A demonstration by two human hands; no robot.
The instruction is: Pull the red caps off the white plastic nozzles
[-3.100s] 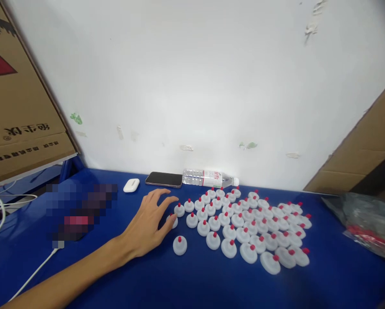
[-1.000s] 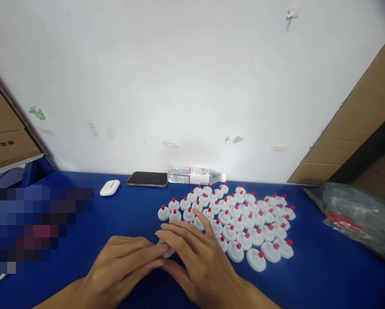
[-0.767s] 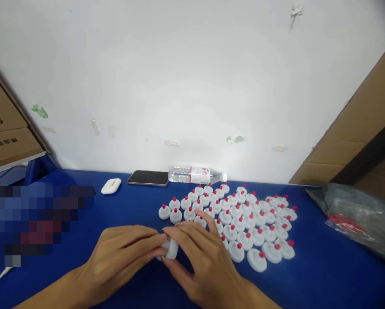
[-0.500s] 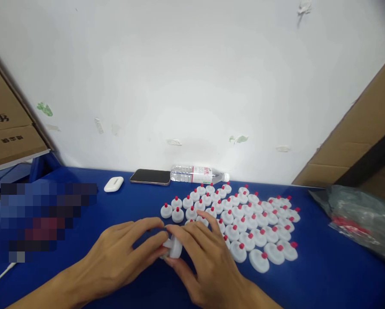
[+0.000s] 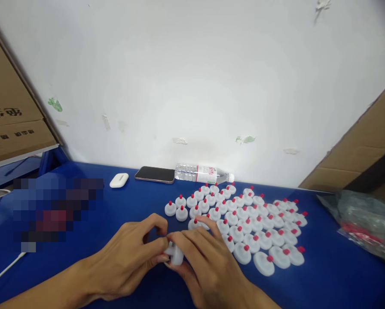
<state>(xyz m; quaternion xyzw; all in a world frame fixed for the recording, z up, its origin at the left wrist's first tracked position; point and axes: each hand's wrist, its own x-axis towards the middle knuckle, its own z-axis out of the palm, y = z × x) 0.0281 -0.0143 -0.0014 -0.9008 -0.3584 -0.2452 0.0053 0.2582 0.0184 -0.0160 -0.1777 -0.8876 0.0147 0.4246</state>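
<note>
Low in the middle of the head view, a translucent white nozzle cap (image 5: 177, 255) is held on its side between both hands. My right hand (image 5: 210, 262) is closed around its round base, thumb below and fingers above. My left hand (image 5: 131, 253) pinches at the narrow stem with thumb and forefinger; the fingertips hide the stem's end, so I cannot tell whether a red tip is on it. Just beyond and to the right of my right hand, several similar white caps (image 5: 243, 253) with red tips stand on the blue table (image 5: 141, 201).
At the wall lie a white earbud case (image 5: 119, 180), a dark phone (image 5: 154, 174) and a clear water bottle (image 5: 207, 174). A clear plastic bag (image 5: 369, 223) with red pieces sits at the right. Cardboard boxes (image 5: 12, 120) flank the table. A white cable (image 5: 7, 270) runs at the left.
The view has shifted, so the tabletop things appear slightly further right. My left fingers are more bent at the stem. The cap stays in both hands.
</note>
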